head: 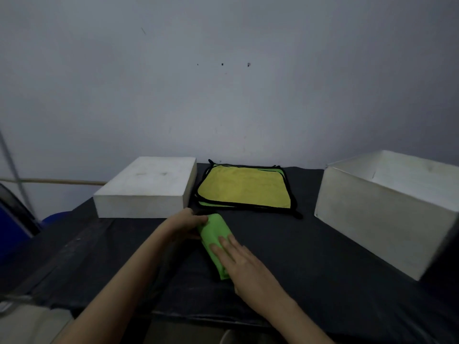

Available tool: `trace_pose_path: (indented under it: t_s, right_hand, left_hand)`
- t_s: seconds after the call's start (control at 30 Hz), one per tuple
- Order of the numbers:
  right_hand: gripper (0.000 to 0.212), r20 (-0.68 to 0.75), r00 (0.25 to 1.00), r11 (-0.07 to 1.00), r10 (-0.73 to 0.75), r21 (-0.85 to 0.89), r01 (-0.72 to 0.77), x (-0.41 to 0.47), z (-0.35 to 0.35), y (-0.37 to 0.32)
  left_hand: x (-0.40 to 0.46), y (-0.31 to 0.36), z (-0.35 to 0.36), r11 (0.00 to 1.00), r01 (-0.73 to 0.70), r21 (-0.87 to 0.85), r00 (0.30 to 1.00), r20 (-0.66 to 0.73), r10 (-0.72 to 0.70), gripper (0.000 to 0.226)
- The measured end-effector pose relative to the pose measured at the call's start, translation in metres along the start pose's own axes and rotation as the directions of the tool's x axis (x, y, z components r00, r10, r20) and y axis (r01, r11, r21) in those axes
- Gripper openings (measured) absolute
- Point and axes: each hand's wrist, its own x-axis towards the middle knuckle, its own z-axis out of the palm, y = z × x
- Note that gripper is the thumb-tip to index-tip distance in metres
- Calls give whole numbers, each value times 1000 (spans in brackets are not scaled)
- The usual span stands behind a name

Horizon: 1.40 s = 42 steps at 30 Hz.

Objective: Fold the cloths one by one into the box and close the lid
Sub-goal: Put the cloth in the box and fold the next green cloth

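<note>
Left grip (188, 223) pinches folded green cloth's (214, 240) far end; right grip (238, 259) flat, fingers spread on it, mid-desk (285, 264). Cloth stack (244, 189) behind, lid (146, 187) left, open box (377, 212) right.

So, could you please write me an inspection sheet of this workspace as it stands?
Surface: table under a dark cover.
Job's things: folded green cloth near the front; stack of cloths, yellow on top, at the back; open white box on the right; white lid lying on the left.
Clutter: nothing seen.
Grippers: left hand grips the green cloth's far end; right hand presses flat on its near part.
Cables: a thin line at far left, cannot tell what.
Surroundings: grey wall with small dark marks; blue object at left.
</note>
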Motion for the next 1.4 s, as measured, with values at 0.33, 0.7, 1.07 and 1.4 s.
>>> trace_pose_path:
  t_s: [0.33,0.7,1.07,1.4]
  right_hand:
    - [66,237,964,986,123,84,-146,-3,-6,-15]
    - [38,312,809,648,498,486,-586,25,-14,19]
    - [16,531,839,-134,121,846,-516,28,-46,85]
    - [40,472,880,-143,58,876,-460,-2,-94,114]
  left_hand:
    - [6,-11,4,795,-73,603,981,-102,168,40]
    - [18,-11,-1,697,-117,707,990,32,134,58]
    - [2,3,-4,978,-8,-207,969,240,59,62]
    - [-14,49,24,956,52,-290,904,421,79,23]
